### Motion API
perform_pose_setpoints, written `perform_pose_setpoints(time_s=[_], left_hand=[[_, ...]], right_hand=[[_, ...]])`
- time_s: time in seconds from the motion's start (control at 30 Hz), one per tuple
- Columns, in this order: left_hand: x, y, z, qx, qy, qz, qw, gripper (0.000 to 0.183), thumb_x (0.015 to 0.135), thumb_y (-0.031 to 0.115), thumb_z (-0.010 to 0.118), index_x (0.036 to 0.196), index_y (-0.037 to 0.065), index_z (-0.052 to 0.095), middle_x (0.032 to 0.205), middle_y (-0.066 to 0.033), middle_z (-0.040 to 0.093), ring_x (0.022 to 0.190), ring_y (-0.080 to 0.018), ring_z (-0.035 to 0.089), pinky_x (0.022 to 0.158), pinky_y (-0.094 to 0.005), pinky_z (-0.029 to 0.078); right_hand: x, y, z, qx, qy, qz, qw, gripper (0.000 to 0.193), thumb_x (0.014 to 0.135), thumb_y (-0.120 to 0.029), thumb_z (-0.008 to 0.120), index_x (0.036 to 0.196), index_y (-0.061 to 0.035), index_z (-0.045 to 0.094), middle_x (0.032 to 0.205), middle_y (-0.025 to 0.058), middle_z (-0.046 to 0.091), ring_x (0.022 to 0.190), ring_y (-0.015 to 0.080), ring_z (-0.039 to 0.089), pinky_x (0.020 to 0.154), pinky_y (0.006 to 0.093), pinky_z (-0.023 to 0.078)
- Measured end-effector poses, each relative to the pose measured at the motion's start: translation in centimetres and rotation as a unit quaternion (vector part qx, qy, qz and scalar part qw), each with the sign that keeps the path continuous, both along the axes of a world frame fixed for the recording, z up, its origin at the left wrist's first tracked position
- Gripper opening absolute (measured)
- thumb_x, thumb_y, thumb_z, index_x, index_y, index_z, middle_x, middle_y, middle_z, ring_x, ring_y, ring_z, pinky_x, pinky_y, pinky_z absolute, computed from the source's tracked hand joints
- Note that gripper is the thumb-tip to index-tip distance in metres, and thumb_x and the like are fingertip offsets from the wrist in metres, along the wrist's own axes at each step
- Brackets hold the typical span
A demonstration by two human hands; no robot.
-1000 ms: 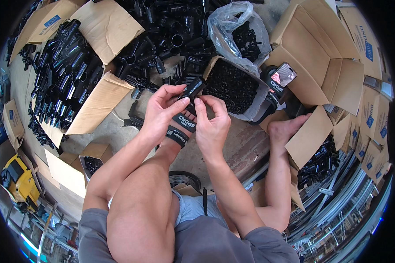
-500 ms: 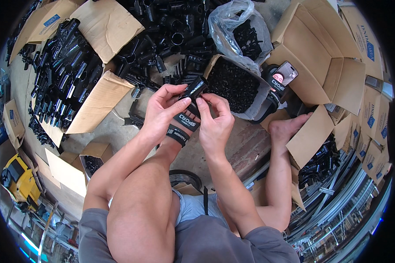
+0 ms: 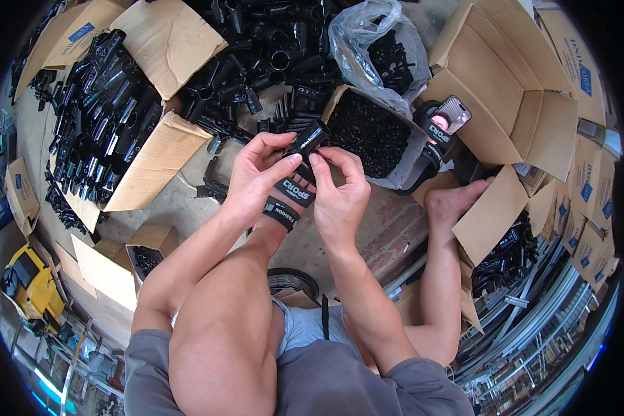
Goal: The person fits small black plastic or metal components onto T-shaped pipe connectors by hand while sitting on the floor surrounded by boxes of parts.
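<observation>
A short, glossy black tube (image 3: 308,139) is held between my two hands above my sandalled foot. My left hand (image 3: 258,173) is closed on its left side, with the thumb pressed along the near side. On the right, the thumb and index finger of my right hand (image 3: 341,191) pinch its lower end. Whether a smaller part sits between those right fingertips is hidden. Just beyond my right hand stands a box (image 3: 418,149) filled with small black pieces (image 3: 371,132).
Heaps of black tubular parts (image 3: 270,41) lie at the far side, with more in an opened carton (image 3: 163,163) at left. A clear plastic bag (image 3: 350,41) holds black pieces. A phone (image 3: 455,114) rests on a sandal (image 3: 430,156) beside a large open carton (image 3: 489,90).
</observation>
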State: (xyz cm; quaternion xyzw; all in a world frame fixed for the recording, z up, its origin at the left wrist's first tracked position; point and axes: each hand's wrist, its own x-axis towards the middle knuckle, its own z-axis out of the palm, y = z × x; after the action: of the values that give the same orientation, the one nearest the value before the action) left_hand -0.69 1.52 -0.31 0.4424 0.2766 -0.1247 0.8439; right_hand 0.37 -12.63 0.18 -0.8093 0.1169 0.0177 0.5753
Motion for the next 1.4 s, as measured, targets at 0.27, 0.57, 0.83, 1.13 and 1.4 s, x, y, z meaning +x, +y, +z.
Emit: perform_pose_setpoints(time_s=[0.27,0.57,0.83,1.13,1.4], left_hand=[[-0.2,0.2,-0.2,-0.005,0.005,-0.021,1.0,0.035,0.094,0.001,0.071,0.127,0.006,0.062,0.124,-0.007,0.06,0.111,-0.0122,0.061,0.095,-0.0288,0.052],[-0.1,0.1,-0.1,-0.002,0.003,0.007,1.0,0.034,0.093,-0.001,0.071,0.126,0.0,0.061,0.12,-0.0097,0.069,0.105,-0.0127,0.066,0.092,-0.0293,0.055],[0.0,0.1,0.2,0.01,0.0,0.0,1.0,0.034,0.093,-0.001,0.071,0.126,0.0,0.061,0.121,-0.0102,0.069,0.107,-0.0131,0.065,0.093,-0.0292,0.054],[-0.2,0.2,-0.6,0.02,-0.029,-0.024,0.999,0.036,0.094,0.002,0.071,0.128,0.005,0.062,0.124,-0.0066,0.061,0.109,-0.0126,0.062,0.095,-0.0289,0.052],[-0.3,0.3,-0.4,0.003,-0.013,-0.015,1.0,0.036,0.094,0.003,0.071,0.129,0.005,0.061,0.122,-0.006,0.062,0.108,-0.013,0.062,0.093,-0.0295,0.053]], right_hand=[[-0.2,0.4,0.0,0.014,0.043,-0.017,0.999,0.013,0.091,-0.01,0.076,0.098,-0.0004,0.073,0.102,0.0081,0.069,0.09,0.0157,0.066,0.067,0.0268,0.051],[-0.1,0.6,0.5,0.018,0.03,-0.014,0.999,0.014,0.092,-0.01,0.075,0.1,0.0003,0.072,0.103,0.0087,0.069,0.09,0.0153,0.066,0.069,0.0271,0.052],[-0.3,0.8,0.3,0.035,0.05,-0.027,0.998,0.016,0.094,-0.014,0.075,0.099,0.001,0.072,0.1,0.0091,0.068,0.086,0.0165,0.066,0.07,0.0282,0.052],[-0.3,0.6,-0.1,0.012,0.047,-0.012,0.999,0.019,0.096,-0.016,0.073,0.099,0.0025,0.071,0.098,0.0105,0.068,0.083,0.0192,0.066,0.071,0.0312,0.051],[-0.2,0.2,0.8,0.006,0.06,0.017,0.998,0.018,0.095,-0.016,0.073,0.102,0.0012,0.073,0.101,0.0095,0.069,0.084,0.0162,0.066,0.068,0.0289,0.05]])
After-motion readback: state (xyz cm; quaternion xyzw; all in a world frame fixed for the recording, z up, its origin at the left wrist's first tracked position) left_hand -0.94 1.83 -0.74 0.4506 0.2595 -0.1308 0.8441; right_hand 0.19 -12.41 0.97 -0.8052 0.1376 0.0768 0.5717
